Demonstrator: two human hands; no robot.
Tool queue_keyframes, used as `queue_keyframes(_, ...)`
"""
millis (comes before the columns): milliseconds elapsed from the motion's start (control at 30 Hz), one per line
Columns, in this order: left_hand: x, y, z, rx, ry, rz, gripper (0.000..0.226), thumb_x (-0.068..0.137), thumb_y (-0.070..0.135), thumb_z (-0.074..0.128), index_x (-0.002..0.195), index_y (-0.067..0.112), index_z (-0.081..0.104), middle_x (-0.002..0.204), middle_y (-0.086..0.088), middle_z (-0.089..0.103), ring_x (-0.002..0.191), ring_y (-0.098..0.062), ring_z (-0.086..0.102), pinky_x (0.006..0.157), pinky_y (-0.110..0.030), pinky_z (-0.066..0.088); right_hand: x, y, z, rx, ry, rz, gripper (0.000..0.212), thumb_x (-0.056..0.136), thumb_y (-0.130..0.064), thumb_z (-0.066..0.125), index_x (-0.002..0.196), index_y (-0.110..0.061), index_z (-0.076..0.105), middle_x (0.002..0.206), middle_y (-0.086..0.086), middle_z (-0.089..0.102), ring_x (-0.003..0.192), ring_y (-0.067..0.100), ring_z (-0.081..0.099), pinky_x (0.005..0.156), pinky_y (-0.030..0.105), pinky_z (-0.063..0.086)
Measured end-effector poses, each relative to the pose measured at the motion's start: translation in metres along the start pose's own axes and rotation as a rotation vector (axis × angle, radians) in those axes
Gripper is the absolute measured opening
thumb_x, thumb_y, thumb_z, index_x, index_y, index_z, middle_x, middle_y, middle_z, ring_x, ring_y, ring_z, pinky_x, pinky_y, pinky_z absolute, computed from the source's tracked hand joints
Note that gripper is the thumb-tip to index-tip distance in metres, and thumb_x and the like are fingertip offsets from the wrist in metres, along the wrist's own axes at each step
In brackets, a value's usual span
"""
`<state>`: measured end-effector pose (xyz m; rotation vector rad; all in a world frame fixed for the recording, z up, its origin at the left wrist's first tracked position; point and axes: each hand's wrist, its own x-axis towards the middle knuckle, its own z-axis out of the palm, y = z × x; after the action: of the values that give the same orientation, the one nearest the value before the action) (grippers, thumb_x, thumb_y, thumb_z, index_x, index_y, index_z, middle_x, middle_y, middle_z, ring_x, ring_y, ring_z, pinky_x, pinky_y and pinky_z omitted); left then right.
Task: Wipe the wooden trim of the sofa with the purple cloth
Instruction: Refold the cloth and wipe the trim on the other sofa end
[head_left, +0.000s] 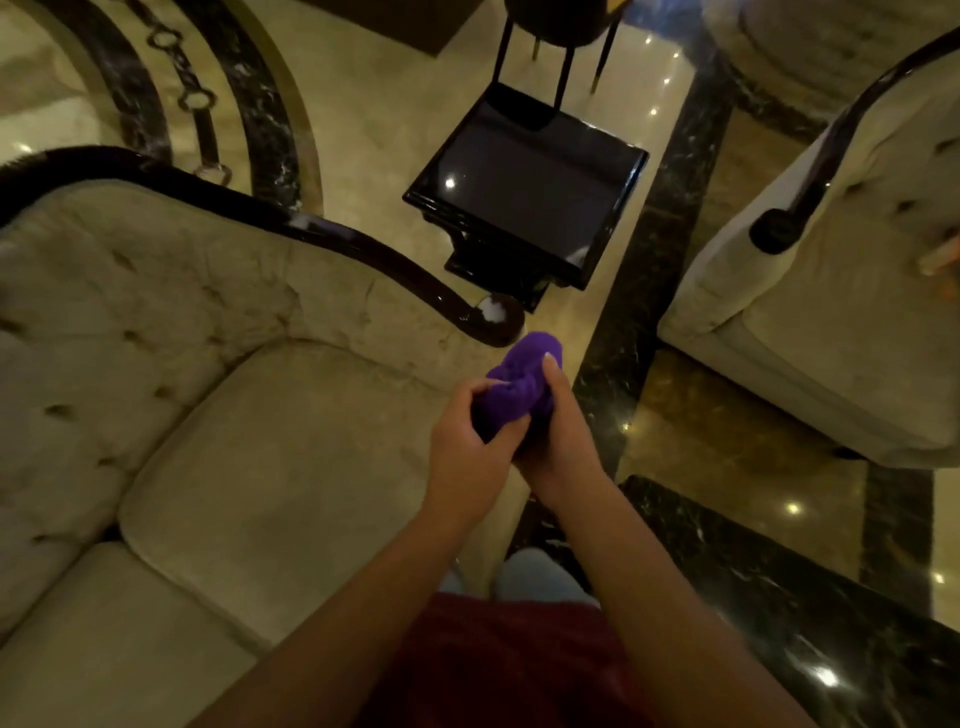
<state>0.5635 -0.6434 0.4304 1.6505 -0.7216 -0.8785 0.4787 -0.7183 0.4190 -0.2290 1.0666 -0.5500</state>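
Both hands, left hand (470, 441) and right hand (553, 421), bunch the purple cloth (519, 382) between them, likely making a wiping pad, held above the sofa's (249, 467) front corner, near the dark wooden trim (363, 244) curling at the armrest end.

One head-worn wide-angle view looks steeply down and forward from standing height. The sofa (234, 415) fills nine o'clock, a black side table (524, 192) lies at twelve, an armchair (831, 291) at two.
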Motion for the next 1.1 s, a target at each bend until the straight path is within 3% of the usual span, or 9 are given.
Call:
queue_keyframes(200, 0.062, 0.014, 0.013, 0.239, -0.085, -0.017, 0.035, 0.089, 0.035, 0.07, 0.122, 0.032, 0.062, 0.102, 0.028, 0.06, 0.096, 0.017, 0.058, 0.077, 0.0, 0.045, 0.062, -0.044, 0.027, -0.04, 0.129, -0.019, 0.053, 0.086, -0.039, 0.083, 0.129, -0.017, 0.061, 0.126, 0.017, 0.073, 0.113, 0.036, 0.074, 0.103, 0.054, 0.058)
queue_keyframes(333, 0.097, 0.022, 0.012, 0.2, -0.087, -0.13, 0.028, 0.089, 0.043, 0.064, 0.116, 0.038, 0.069, 0.1, 0.024, 0.07, 0.096, 0.007, 0.066, 0.08, -0.009, 0.052, 0.108, -0.076, 0.036, -0.198, 0.179, 0.057, 0.065, 0.08, -0.045, 0.085, 0.133, -0.017, 0.058, 0.123, 0.015, 0.071, 0.108, 0.035, 0.072, 0.094, 0.054, 0.061)
queue_keyframes(500, 0.152, 0.018, 0.013, 0.112, 0.344, -0.34, 0.013, 0.087, 0.05, 0.06, 0.095, 0.046, 0.069, 0.094, 0.023, 0.071, 0.089, 0.006, 0.066, 0.07, -0.005, 0.047, 0.189, -0.143, 0.061, -0.455, 0.258, 0.284, 0.091, 0.084, -0.052, 0.08, 0.156, -0.018, 0.036, 0.123, 0.016, 0.055, 0.089, 0.034, 0.056, 0.067, 0.047, 0.048)
queue_keyframes(567, 0.168, 0.004, 0.014, 0.108, 0.444, -0.425, 0.011, 0.093, 0.039, 0.064, 0.101, 0.036, 0.071, 0.091, 0.018, 0.07, 0.09, -0.001, 0.066, 0.072, -0.013, 0.047, 0.203, -0.161, 0.055, -0.521, 0.22, 0.242, 0.09, 0.083, -0.05, 0.081, 0.155, -0.021, 0.036, 0.131, 0.012, 0.056, 0.096, 0.032, 0.06, 0.074, 0.046, 0.052)
queue_keyframes(700, 0.216, -0.033, 0.026, 0.023, 0.554, -0.654, 0.023, 0.098, 0.032, 0.059, 0.113, 0.019, 0.071, 0.106, 0.0, 0.069, 0.098, -0.017, 0.062, 0.071, -0.025, 0.045, 0.237, -0.197, 0.049, -0.717, 0.108, 0.14, 0.054, 0.089, -0.044, 0.077, 0.132, -0.031, 0.048, 0.11, -0.002, 0.061, 0.097, 0.023, 0.063, 0.072, 0.037, 0.052)
queue_keyframes(800, 0.252, -0.055, 0.028, -0.166, 0.641, -0.778, 0.029, 0.098, 0.033, 0.059, 0.118, 0.016, 0.07, 0.112, -0.006, 0.069, 0.107, -0.022, 0.066, 0.079, -0.03, 0.049, 0.267, -0.208, 0.038, -0.921, 0.064, 0.045, 0.063, 0.09, -0.047, 0.075, 0.145, -0.03, 0.049, 0.126, -0.002, 0.06, 0.104, 0.021, 0.062, 0.085, 0.041, 0.052)
queue_keyframes(900, 0.282, -0.084, 0.028, -0.259, 0.684, -0.845, 0.037, 0.099, 0.034, 0.058, 0.127, 0.01, 0.067, 0.115, -0.005, 0.071, 0.102, -0.01, 0.064, 0.095, -0.034, 0.056, 0.301, -0.215, 0.021, -1.094, 0.013, -0.146, 0.067, 0.094, -0.048, 0.07, 0.153, -0.027, 0.044, 0.122, -0.007, 0.059, 0.102, 0.011, 0.061, 0.077, 0.029, 0.048)
queue_keyframes(1000, 0.303, -0.115, 0.022, -0.334, 0.71, -0.911, 0.026, 0.1, 0.036, 0.056, 0.113, 0.017, 0.069, 0.089, 0.003, 0.066, 0.07, -0.007, 0.059, 0.051, -0.015, 0.052, 0.329, -0.213, 0.009, -1.309, -0.05, -0.343, 0.066, 0.098, -0.049, 0.067, 0.154, -0.023, 0.042, 0.114, -0.019, 0.055, 0.089, -0.01, 0.055, 0.071, 0.014, 0.042)
queue_keyframes(1100, 0.316, -0.15, 0.013, -0.356, 0.737, -0.971, 0.037, 0.102, 0.037, 0.053, 0.128, 0.014, 0.067, 0.09, 0.004, 0.062, 0.073, -0.012, 0.057, 0.056, -0.025, 0.044, 0.346, -0.195, 0.001, -1.473, -0.09, -0.513, 0.065, 0.092, -0.06, 0.062, 0.14, -0.018, 0.053, 0.102, -0.023, 0.052, 0.085, -0.008, 0.056, 0.069, 0.009, 0.037)
